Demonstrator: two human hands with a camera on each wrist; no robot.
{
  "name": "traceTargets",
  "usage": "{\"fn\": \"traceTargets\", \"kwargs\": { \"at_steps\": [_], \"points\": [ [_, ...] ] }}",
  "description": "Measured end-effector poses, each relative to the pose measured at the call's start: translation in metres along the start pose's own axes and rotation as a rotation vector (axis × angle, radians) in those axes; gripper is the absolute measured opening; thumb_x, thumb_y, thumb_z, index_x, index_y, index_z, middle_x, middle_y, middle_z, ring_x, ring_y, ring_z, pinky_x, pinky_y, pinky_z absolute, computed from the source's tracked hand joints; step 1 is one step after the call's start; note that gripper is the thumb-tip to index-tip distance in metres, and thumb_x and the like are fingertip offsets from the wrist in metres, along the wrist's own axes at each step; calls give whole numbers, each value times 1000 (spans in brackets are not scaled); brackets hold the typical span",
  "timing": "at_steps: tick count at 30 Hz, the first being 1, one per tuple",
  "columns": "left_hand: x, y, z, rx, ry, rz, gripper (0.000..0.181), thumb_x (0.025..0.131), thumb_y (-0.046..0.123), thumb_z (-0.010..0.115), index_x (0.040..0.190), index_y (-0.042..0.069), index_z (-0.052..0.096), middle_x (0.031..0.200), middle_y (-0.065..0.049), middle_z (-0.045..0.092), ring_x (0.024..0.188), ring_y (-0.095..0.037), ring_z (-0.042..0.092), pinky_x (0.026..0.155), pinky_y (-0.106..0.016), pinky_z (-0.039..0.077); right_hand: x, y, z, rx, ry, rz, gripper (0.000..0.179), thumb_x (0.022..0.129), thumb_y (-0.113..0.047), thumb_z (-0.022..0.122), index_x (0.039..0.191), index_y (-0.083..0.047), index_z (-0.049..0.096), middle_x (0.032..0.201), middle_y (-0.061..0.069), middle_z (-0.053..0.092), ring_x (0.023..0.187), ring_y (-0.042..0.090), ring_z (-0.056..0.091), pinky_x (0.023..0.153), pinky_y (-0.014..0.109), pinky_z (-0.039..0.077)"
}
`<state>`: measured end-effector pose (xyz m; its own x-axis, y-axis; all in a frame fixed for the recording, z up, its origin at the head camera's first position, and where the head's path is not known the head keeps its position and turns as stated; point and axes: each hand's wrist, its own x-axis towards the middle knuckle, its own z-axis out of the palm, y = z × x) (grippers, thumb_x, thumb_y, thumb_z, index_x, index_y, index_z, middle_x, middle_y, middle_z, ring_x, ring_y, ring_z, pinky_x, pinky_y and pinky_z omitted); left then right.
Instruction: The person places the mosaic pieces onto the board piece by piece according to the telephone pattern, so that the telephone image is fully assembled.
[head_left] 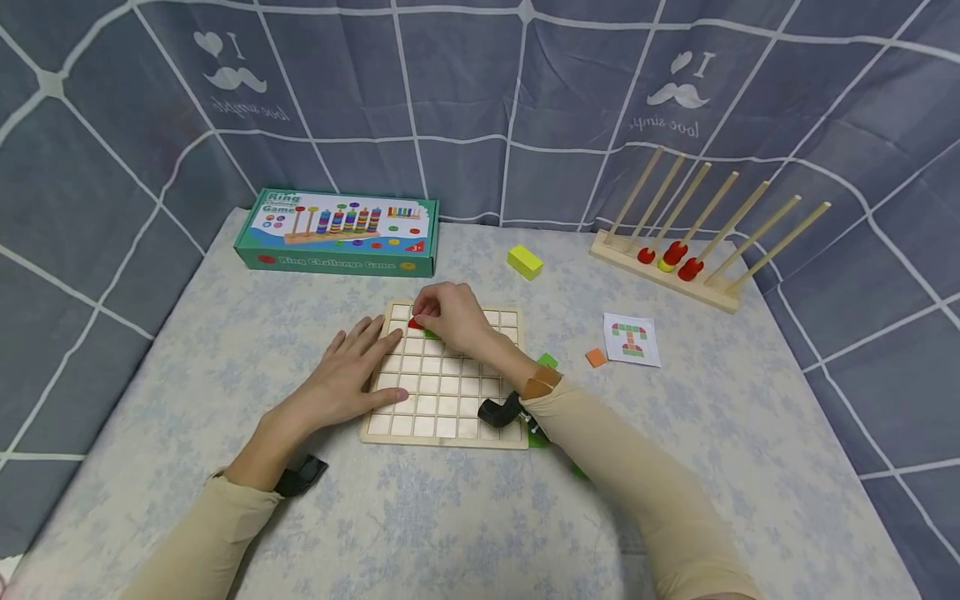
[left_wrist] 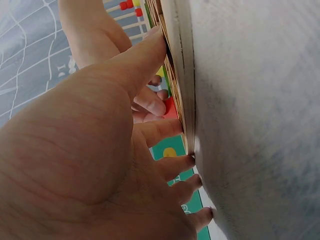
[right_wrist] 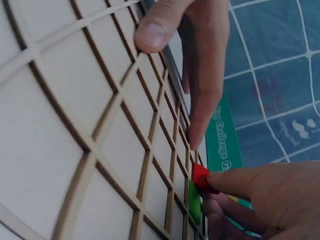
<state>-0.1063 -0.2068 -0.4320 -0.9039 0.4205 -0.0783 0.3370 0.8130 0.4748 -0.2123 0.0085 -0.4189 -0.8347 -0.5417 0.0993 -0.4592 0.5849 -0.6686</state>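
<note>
A wooden grid board [head_left: 435,406] lies on the table, split into square cells. My right hand [head_left: 455,315] is over its far left part and pinches a red tile [right_wrist: 201,177] between thumb and fingers. Right beside that tile, a green tile [right_wrist: 194,202] sits in the grid. My left hand [head_left: 347,377] rests flat at the board's left edge, its thumb and index finger on the board and the other fingers on the table. The left wrist view shows its fingertips [left_wrist: 186,162] along the board's side.
A pattern card [head_left: 632,340] and an orange tile [head_left: 596,357] lie right of the board. Green tiles [head_left: 547,361] are partly under my right forearm. Behind stand a green game box [head_left: 337,265], a yellow block [head_left: 525,262] and a peg rack [head_left: 660,279] with red and yellow rings.
</note>
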Motion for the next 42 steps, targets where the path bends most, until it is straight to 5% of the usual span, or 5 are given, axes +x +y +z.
{"fn": "traceTargets", "kwargs": {
  "at_steps": [6, 14, 20, 33, 42],
  "points": [
    [-1, 1, -1, -8, -4, -1, 90, 99, 50, 71, 167, 7, 31, 175, -26, 12, 162, -47, 7, 125, -72, 6, -7, 0, 4, -165, -15, -55, 9, 99, -17, 77, 101, -15, 85, 97, 2, 71, 93, 18, 59, 83, 30, 49],
    [0, 3, -3, -6, -10, 6, 90, 99, 50, 71, 166, 6, 31, 174, -27, 12, 162, -48, 8, 125, -72, 6, -29, 7, -8, -409, -113, -274, 31, 105, -11, 66, 135, -13, 74, 128, 8, 70, 118, 26, 59, 100, 35, 51],
    [1, 3, -2, -8, -3, 3, 89, 99, 50, 71, 166, 6, 32, 174, -26, 13, 162, -47, 8, 126, -71, 6, -50, 20, -36, -279, -127, -215, 30, 105, -10, 65, 134, -8, 73, 132, 10, 68, 126, 25, 61, 104, 39, 53],
    [0, 3, -2, -5, -10, 0, 90, 98, 48, 73, 166, 4, 32, 174, -27, 12, 162, -48, 8, 126, -72, 5, -107, 67, -92, -132, -62, 3, 23, 101, -12, 71, 122, -5, 77, 115, 9, 74, 102, 25, 68, 92, 44, 58],
    [-1, 3, -3, -20, -6, 0, 91, 98, 48, 73, 166, 5, 31, 175, -26, 12, 162, -48, 7, 126, -71, 4, -132, 83, -107, -121, -128, -20, 29, 93, 5, 71, 120, -5, 78, 113, 8, 76, 100, 24, 70, 89, 45, 59]
  ]
}}
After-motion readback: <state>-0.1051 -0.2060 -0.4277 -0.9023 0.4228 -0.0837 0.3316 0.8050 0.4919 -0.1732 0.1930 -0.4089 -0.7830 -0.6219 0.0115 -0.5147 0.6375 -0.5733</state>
